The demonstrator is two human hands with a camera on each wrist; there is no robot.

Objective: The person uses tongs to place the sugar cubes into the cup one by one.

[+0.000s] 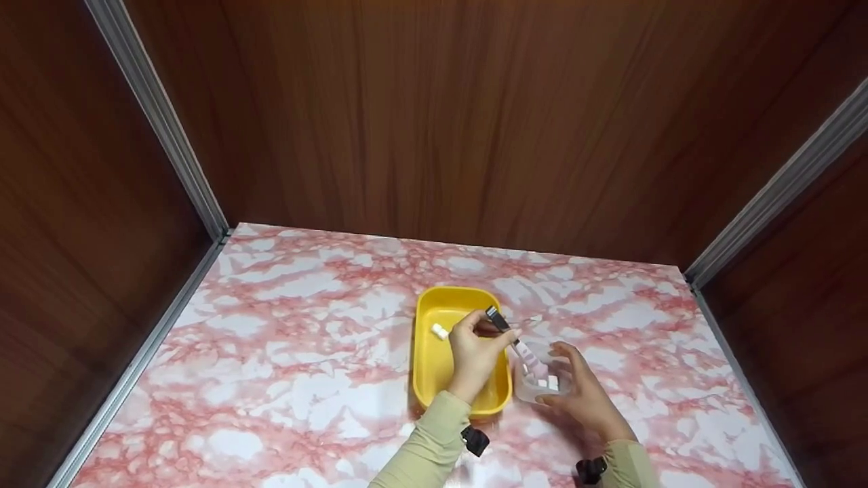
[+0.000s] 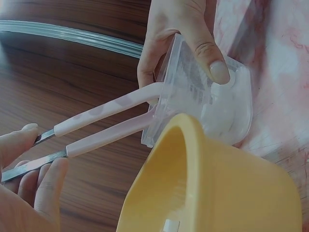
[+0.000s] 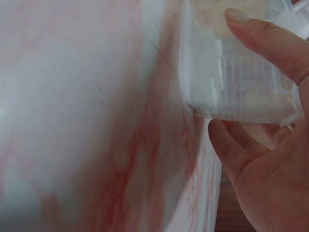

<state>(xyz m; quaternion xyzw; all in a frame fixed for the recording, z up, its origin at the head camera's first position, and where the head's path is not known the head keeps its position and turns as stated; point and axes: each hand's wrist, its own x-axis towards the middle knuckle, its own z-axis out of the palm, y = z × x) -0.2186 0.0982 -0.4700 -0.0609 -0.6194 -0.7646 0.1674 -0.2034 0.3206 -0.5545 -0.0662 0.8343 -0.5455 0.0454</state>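
My left hand (image 1: 475,356) pinches metal-handled tongs (image 2: 108,112) with pink-and-white arms. Both arms slant down into a clear plastic container (image 2: 193,92). Several small white blocks (image 1: 553,383) lie inside this container; whether the tong tips grip one cannot be seen. My right hand (image 1: 586,396) grips the container around its sides, thumb on the near wall in the left wrist view. Directly to the container's left stands a yellow tub (image 1: 428,390), partly under my left hand and wrist. White blocks (image 1: 440,331) show on the tub's floor beside the left hand.
Tub and container stand on a red-and-white marbled tabletop (image 1: 305,379). Brown wood-grain panels (image 1: 434,122) enclose it at the back and both sides, with metal rails (image 1: 163,122) at the corners.
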